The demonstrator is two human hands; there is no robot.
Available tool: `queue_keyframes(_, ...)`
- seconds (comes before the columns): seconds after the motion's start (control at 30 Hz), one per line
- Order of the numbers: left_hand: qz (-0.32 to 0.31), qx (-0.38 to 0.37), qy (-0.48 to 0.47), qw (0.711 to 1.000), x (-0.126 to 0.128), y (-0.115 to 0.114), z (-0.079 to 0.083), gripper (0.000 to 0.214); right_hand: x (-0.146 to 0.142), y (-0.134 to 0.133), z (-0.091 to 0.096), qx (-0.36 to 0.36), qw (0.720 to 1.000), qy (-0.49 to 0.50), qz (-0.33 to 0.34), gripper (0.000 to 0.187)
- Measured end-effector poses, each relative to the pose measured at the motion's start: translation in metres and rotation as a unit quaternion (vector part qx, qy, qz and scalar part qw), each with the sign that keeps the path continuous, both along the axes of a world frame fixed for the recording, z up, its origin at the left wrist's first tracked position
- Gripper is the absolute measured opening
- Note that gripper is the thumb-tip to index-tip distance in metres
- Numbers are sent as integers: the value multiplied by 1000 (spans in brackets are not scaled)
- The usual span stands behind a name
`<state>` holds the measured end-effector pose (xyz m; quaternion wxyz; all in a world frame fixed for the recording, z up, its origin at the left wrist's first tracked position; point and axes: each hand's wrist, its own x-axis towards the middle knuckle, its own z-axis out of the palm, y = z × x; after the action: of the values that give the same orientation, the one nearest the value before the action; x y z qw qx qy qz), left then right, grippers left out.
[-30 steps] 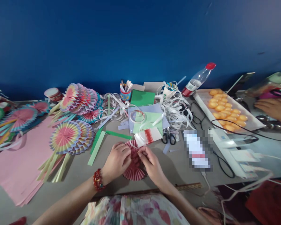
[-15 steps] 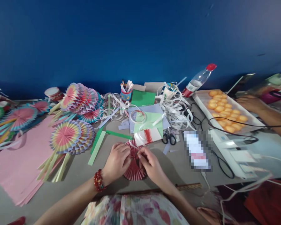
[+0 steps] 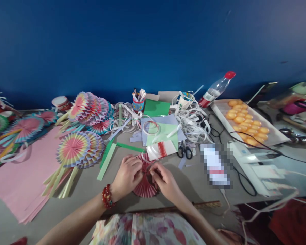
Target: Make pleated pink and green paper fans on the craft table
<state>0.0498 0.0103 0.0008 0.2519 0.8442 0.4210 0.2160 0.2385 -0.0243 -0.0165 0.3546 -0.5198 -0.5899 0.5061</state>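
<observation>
A round pink pleated paper fan (image 3: 145, 189) lies flat on the grey table in front of me. My left hand (image 3: 128, 175) presses on its left side, fingers bent and thumb near the centre. At the right side, my right hand (image 3: 163, 178) has curled fingers pinched at the fan, partly covering it. Any small item between those fingertips is hidden. Just beyond the fan, a white card wound with red thread (image 3: 161, 149) overlaps its top edge. Black-handled scissors (image 3: 184, 152) lie to the right of the card.
Finished pleated fans (image 3: 73, 148) and pink paper sheets (image 3: 17, 183) occupy the left. White paper strips (image 3: 193, 126) are heaped behind. On the right are a phone (image 3: 215, 165), a power strip (image 3: 252, 170) with cables, a tray of orange balls (image 3: 283, 136) and a tilted bottle (image 3: 216, 89).
Another person's hand and forearm beside the tray of orange balls have pulled away to the right. My hands stay almost in place on the fan; the view has shifted slightly.
</observation>
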Motion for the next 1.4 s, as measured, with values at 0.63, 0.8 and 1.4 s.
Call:
queue_keyframes(0.63,-32,-40,-29,998,7,2,2,10,-2,-4,16,75,991,-109,-21,14)
queue_keyframes(0.8,-22,-36,-33,999,8,1,0,12,-2,-3,18,95,987,-130,-13,13)
queue_keyframes(1.4,-30,-53,-79,995,2,4,-3,14,-4,-6,-2,159,963,-217,11,15)
